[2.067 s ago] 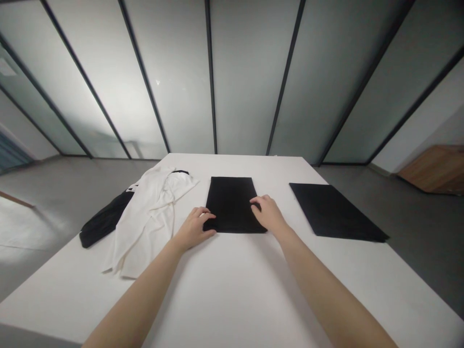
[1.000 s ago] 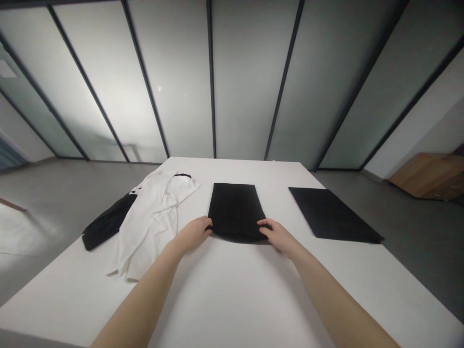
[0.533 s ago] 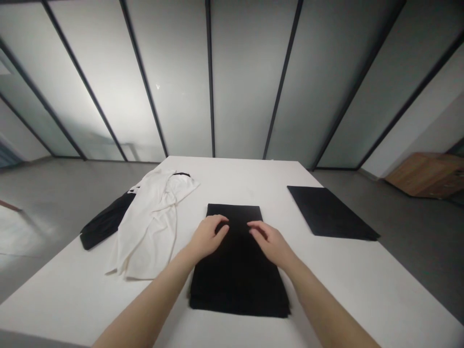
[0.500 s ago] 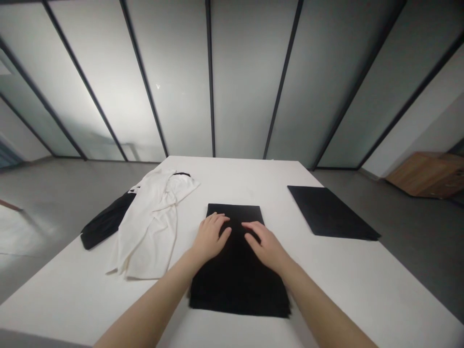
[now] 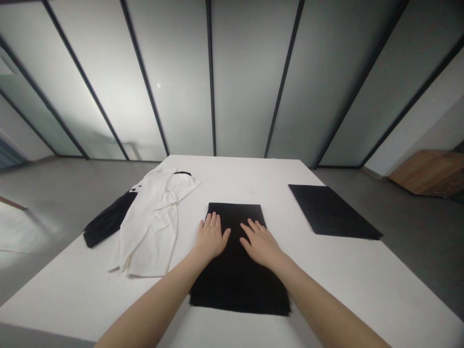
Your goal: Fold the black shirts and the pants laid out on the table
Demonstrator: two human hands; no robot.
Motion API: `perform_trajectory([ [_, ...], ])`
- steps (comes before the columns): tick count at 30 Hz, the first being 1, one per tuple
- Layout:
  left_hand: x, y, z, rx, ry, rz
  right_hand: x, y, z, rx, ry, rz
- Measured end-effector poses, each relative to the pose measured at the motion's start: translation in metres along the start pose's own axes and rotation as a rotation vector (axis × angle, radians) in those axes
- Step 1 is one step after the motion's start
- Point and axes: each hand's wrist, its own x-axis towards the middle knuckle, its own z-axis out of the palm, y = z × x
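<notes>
A black folded cloth item (image 5: pixel 239 285), layered at its near edge, lies in front of me; whether it is a garment I cannot tell. My left hand (image 5: pixel 212 237) rests flat on its left side, fingers stretched out and pointing away from me. On the right side of the same cloth lies my right hand (image 5: pixel 260 241), palm down with the fingers spread. Both hands are open and hold nothing. The strip of cloth between them is bare, and it looks smooth.
Everything lies on a white table (image 5: pixel 232 179). To the left, a crumpled white garment (image 5: pixel 152 227) partly covers a black garment (image 5: pixel 108 222). A flat black folded cloth (image 5: pixel 331 212) sits by the right edge. Frosted glass panels (image 5: pixel 246 82) stand behind, and a wooden cabinet (image 5: pixel 427 171) is at far right.
My fingers have straightened and flattened onto the black cloth; before, they were curved inward. The left hand's fingers now point forward, and the right hand's have spread. The cloth has stayed in place.
</notes>
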Motion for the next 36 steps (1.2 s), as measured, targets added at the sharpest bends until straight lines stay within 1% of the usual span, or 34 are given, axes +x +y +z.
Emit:
perform_trajectory([
  [3,0.013,0.010,-0.008,-0.028,0.059,0.051,0.024,-0.013,-0.014,0.089,0.058,-0.036],
  [6,0.038,0.020,-0.013,-0.099,0.094,0.068,0.056,-0.027,-0.023,0.182,0.172,-0.085],
  [9,0.064,0.024,-0.006,-0.097,0.050,-0.032,0.082,-0.034,-0.015,0.143,0.157,0.008],
  [12,0.076,0.023,0.006,-0.069,0.043,-0.124,0.094,-0.032,0.001,0.073,0.107,0.084],
  [14,0.078,0.021,0.012,-0.069,0.058,-0.141,0.097,-0.027,0.009,0.023,0.076,0.106],
  [16,0.078,0.018,0.016,-0.082,0.049,-0.149,0.098,-0.022,0.012,-0.003,0.054,0.116],
  [20,0.080,0.007,0.017,-0.083,0.064,-0.196,0.100,-0.008,0.008,-0.008,0.026,0.171],
  [23,0.081,-0.009,0.016,-0.068,0.086,-0.291,0.099,0.011,0.005,0.000,0.022,0.238],
  [25,0.080,-0.022,0.016,-0.065,0.083,-0.359,0.095,0.026,0.004,0.010,0.050,0.303],
  [27,0.079,-0.033,0.015,-0.063,0.096,-0.378,0.090,0.040,0.003,0.022,0.107,0.373],
  [29,0.077,-0.040,0.013,-0.062,0.139,-0.345,0.085,0.050,0.003,0.038,0.174,0.416],
  [31,0.078,-0.044,0.011,-0.083,0.187,-0.296,0.082,0.055,0.003,0.061,0.224,0.426],
  [34,0.082,-0.045,0.008,-0.146,0.218,-0.244,0.083,0.057,0.001,0.096,0.273,0.418],
  [36,0.086,-0.045,0.006,-0.171,0.227,-0.248,0.084,0.057,0.000,0.120,0.301,0.416],
])
